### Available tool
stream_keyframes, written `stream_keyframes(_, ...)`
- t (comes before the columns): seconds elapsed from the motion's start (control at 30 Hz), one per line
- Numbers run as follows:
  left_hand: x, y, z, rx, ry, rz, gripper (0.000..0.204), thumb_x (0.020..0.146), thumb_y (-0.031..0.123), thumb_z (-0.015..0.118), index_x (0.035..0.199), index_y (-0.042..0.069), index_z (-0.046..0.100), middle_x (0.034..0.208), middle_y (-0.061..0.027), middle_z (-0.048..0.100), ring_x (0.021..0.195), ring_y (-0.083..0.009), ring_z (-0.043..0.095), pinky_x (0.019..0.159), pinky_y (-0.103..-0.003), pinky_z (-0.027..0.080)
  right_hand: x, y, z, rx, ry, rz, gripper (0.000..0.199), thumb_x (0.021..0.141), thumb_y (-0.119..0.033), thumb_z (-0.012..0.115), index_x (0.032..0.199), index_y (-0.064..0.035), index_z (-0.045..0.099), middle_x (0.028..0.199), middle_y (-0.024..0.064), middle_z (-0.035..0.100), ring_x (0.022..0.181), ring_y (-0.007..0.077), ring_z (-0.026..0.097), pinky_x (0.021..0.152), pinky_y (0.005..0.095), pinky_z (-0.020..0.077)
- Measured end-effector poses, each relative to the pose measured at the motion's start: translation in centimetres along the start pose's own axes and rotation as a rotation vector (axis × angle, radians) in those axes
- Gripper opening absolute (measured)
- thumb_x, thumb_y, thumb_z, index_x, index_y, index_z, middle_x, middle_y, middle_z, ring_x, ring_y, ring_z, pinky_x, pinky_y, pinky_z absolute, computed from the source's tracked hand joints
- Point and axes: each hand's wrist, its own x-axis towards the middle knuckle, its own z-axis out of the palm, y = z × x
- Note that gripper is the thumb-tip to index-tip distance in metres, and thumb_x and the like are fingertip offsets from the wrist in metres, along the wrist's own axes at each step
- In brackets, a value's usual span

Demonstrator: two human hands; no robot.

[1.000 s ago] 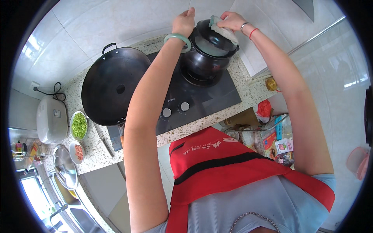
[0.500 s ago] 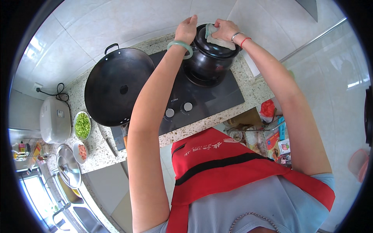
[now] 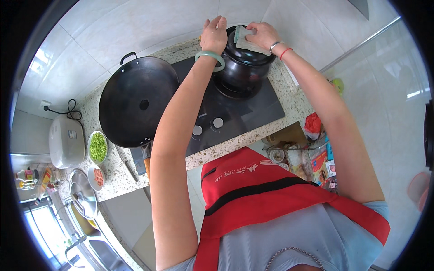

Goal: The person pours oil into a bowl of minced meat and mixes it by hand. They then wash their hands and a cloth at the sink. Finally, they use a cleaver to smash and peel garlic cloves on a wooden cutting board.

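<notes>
A dark, glossy pot (image 3: 246, 76) stands on the right side of the black gas cooktop (image 3: 260, 110). Its black lid (image 3: 248, 56) is on, partly covered by a pale folded cloth (image 3: 244, 40). My right hand (image 3: 264, 36) pinches that cloth on top of the lid. Left of the pot's rim, my left hand (image 3: 214, 36) is raised with its fingers stretched and slightly apart, and it appears to hold nothing. A green bangle circles that wrist. On the left of the cooktop sits a large black wok (image 3: 135, 99) with nothing in it, its wooden handle partly behind my left forearm.
On the speckled counter (image 3: 199, 159) to the left are a bowl of chopped green vegetable (image 3: 98, 147), a bowl of pinkish pieces (image 3: 96, 177), a white appliance (image 3: 67, 141) and a metal lid (image 3: 83, 194). A sink (image 3: 106, 254) lies beyond. Packages (image 3: 318, 165) fill a rack at right.
My left hand's fingers have spread and turned slightly leftward beside the pot. The right hand stays on the cloth over the lid, having shifted only a little.
</notes>
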Motion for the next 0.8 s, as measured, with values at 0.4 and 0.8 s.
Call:
stream_keyframes(0.4,-4.9,3.6,-2.0,-0.297,0.102,-0.049,0.042,0.094,0.035,0.051,0.123,0.007,0.060,0.129,-0.0174,0.056,0.118,-0.0312,0.053,0.099,-0.036,0.040,-1.4,2.8,-0.1,0.652,0.425,0.072,0.027,0.083,-0.022,0.066,0.103,-0.0051,0.069,0.094,0.0136,0.070,0.084,0.0236,0.066,0.078,0.0313,0.0511)
stream_keyframes(0.8,-16.9,5.8,-2.4,-0.817,-0.067,-0.385,0.064,0.093,0.061,0.041,0.134,0.012,0.046,0.128,-0.0084,0.052,0.118,-0.0217,0.049,0.095,-0.045,0.042,-15.2,-6.3,1.5,1.667,-0.025,0.152,0.025,0.086,-0.019,0.069,0.099,0.0020,0.067,0.086,0.0027,0.066,0.069,0.0078,0.058,0.060,0.0223,0.0462)
